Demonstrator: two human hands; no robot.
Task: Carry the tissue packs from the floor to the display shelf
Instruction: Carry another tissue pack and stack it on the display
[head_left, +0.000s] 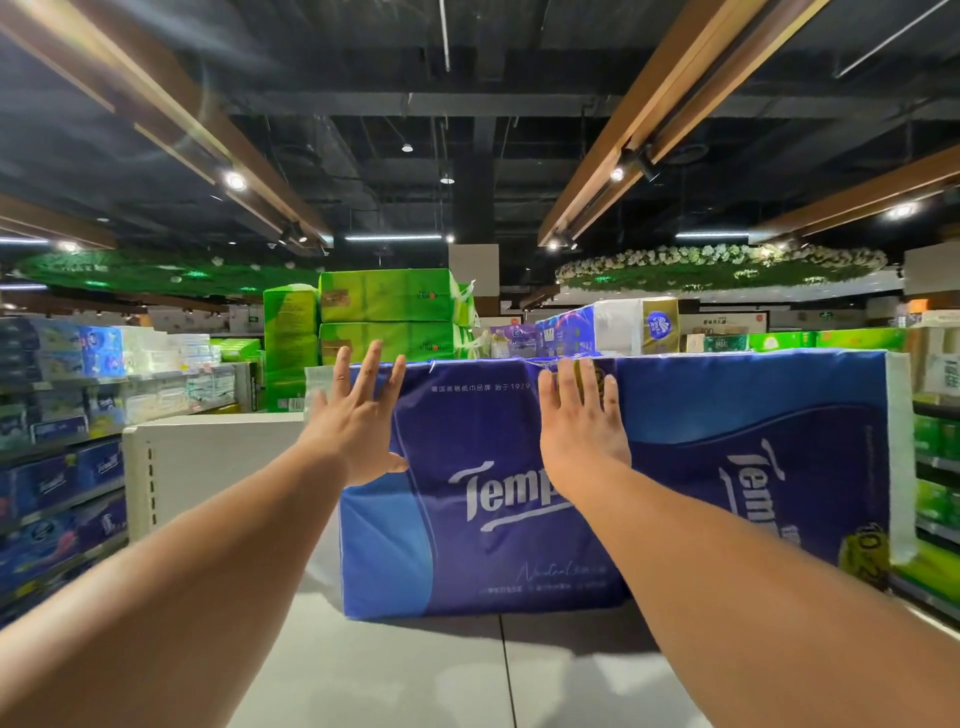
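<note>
Now both grips are flat and open: the right hand presses spread fingers on the blue tissue pack, the left hand hovers at its left edge, touching or not, hard to say. It stands upright on the display shelf. Looks like final placing; next, squaring it back. Room lies left, toward the green packs.

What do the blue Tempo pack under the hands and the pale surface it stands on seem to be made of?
Blue Tempo pack: thin glossy plastic film, going by the sheen, the wrinkles and the crimped seam along its top edge; the contents are hidden. Both the left hand and the right hand lie flat against its front. Pale surface: smooth, light grey, faintly reflective with a straight joint line, probably painted metal or laminate; unclear which.
</note>
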